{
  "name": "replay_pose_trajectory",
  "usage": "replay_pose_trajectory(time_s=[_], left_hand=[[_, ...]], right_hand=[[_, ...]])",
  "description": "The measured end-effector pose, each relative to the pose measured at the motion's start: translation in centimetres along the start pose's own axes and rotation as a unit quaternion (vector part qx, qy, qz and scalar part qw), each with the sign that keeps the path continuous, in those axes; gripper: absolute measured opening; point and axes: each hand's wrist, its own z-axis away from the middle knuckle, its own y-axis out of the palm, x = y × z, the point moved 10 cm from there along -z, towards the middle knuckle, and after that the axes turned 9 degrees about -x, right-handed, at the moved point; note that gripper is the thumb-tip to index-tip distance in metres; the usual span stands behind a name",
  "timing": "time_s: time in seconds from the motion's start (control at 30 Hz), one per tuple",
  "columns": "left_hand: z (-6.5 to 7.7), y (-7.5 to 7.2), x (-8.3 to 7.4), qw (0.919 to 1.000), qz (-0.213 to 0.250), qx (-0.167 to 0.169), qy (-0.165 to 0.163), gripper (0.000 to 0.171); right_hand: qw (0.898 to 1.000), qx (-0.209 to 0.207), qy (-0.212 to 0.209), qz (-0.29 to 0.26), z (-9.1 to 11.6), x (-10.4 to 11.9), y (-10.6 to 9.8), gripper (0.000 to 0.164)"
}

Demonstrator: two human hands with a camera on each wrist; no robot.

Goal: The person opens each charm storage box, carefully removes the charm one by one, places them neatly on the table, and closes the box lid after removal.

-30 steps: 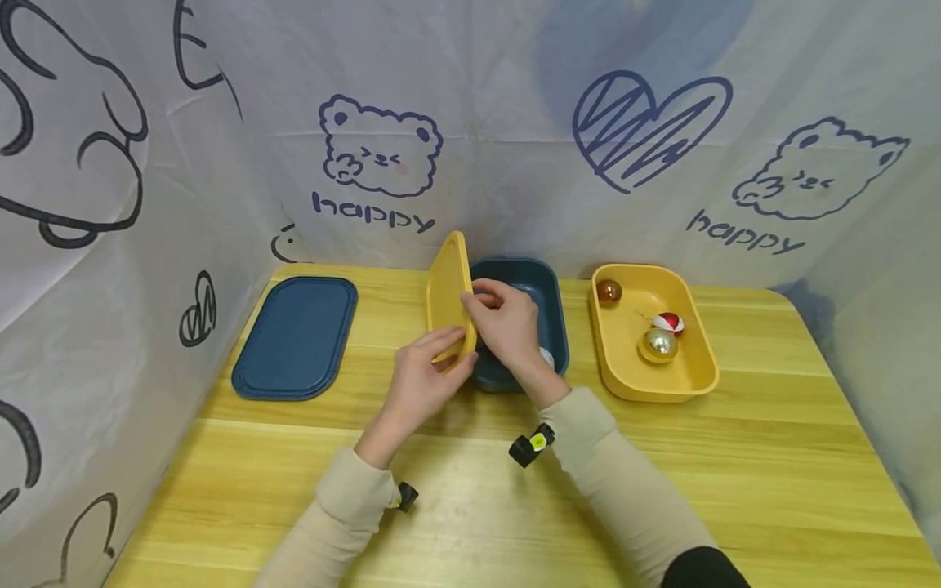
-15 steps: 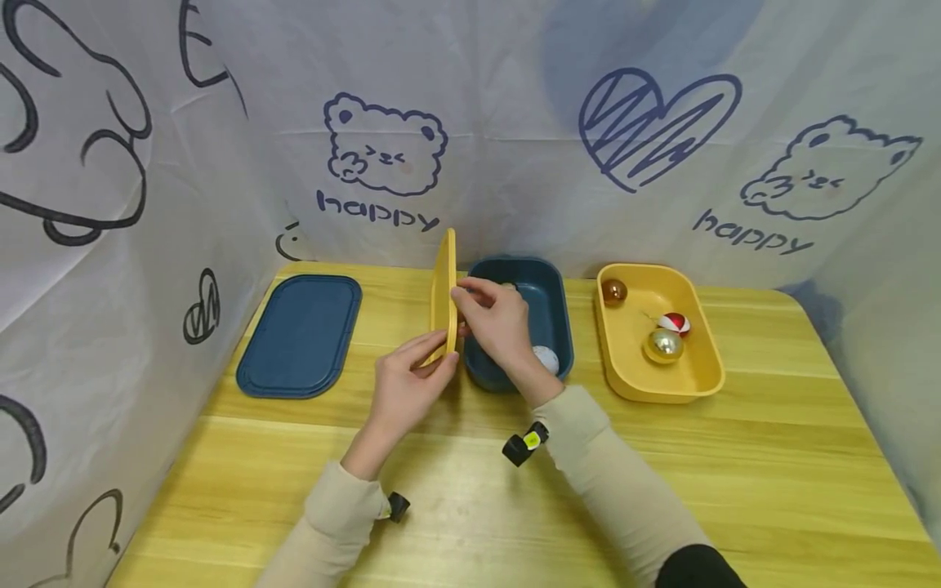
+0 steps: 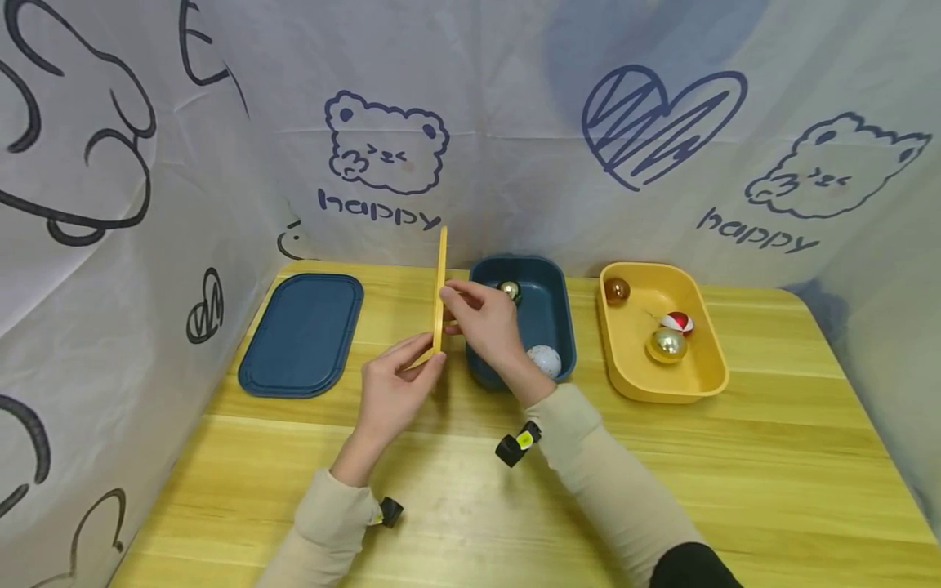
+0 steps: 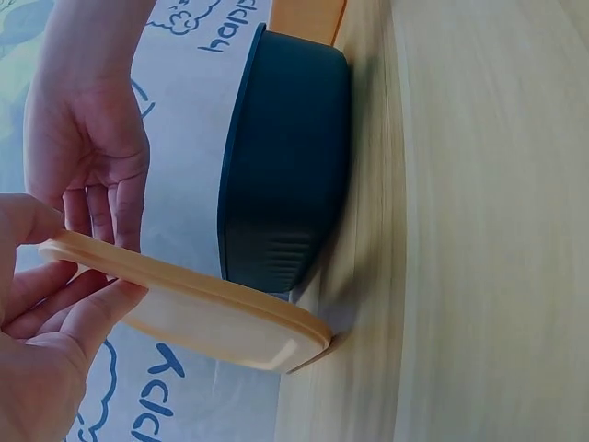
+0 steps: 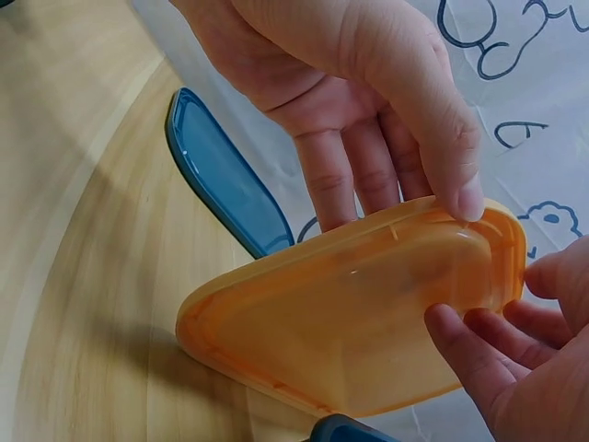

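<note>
A yellow lid (image 3: 442,265) stands on edge, seen almost edge-on in the head view, just left of the dark blue container (image 3: 544,314). My left hand (image 3: 393,388) pinches its near part, thumb on the right face and fingers on the left. With my right hand (image 3: 485,322), I hold the upper edge by thumb and fingers; in the right wrist view, those fingertips rest against the inner face of the lid (image 5: 368,304). Inside the dark blue container lie a small gold ball (image 3: 510,290) and a speckled white ball (image 3: 545,359), partly hidden by my right wrist.
A dark blue lid (image 3: 301,335) lies flat on the wooden table (image 3: 470,506) at left. To the right stands a yellow container (image 3: 691,380) holding a brown ball (image 3: 616,290), a red-and-white ball (image 3: 678,322) and a gold ball (image 3: 666,345). A printed cloth (image 3: 515,188) hangs behind.
Both hands have carried the yellow lid slightly left, turning it until it shows nearly edge-on. More of the dark blue container's inside, with its gold and white balls, has come into view.
</note>
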Motion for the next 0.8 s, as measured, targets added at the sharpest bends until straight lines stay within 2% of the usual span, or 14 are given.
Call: replay_pose_trajectory(time_s=[0.17, 0.4, 0.57, 0.67, 0.8], left_hand=[[0.0, -0.6, 0.4, 0.9996, 0.016, -0.010, -0.019, 0.035], [0.2, -2.0, 1.3, 0.9945, 0.062, -0.043, -0.073, 0.037], [0.4, -3.5, 1.9, 0.9903, 0.078, -0.073, -0.089, 0.037], [0.4, -4.3, 2.0, 0.9889, 0.090, -0.087, -0.079, 0.036], [0.5, -5.3, 2.3, 0.9868, 0.105, -0.106, -0.064, 0.034]], right_hand=[[1.000, 0.002, 0.009, -0.008, 0.2, -0.1, 0.5, 0.032], [1.000, 0.004, 0.020, 0.004, 0.3, -1.0, 1.0, 0.030], [0.997, 0.005, 0.019, 0.072, 0.6, -2.2, 1.7, 0.032], [0.992, 0.017, 0.015, 0.124, 0.9, -3.1, 2.4, 0.034], [0.986, 0.022, 0.003, 0.168, 1.2, -3.7, 3.0, 0.037]])
